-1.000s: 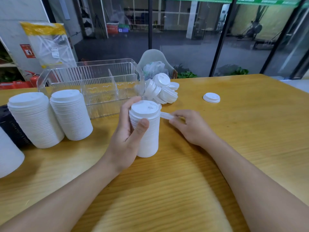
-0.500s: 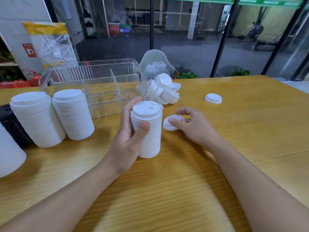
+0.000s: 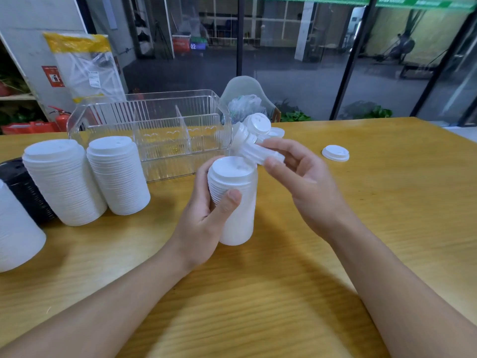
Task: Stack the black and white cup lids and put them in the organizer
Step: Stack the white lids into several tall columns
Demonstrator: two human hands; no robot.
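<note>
I see the left hand (image 3: 204, 215) gripping the white stack (image 3: 236, 202), which stands upright on the table (image 3: 387, 202). The right hand (image 3: 299, 177) pinches one lid (image 3: 260, 152), tilted, at the stack's top edge. The organizer (image 3: 154, 125) is behind, beside loose lids (image 3: 255, 125).

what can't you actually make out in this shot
- Head view: the black lid stack is mostly hidden behind the white stacks.
- The lid the right hand holds is motion-blurred; whether it is one or several is unclear.
- The left hand covers the held stack's left side.
- The leftmost white stack is cut by the frame edge.
</note>
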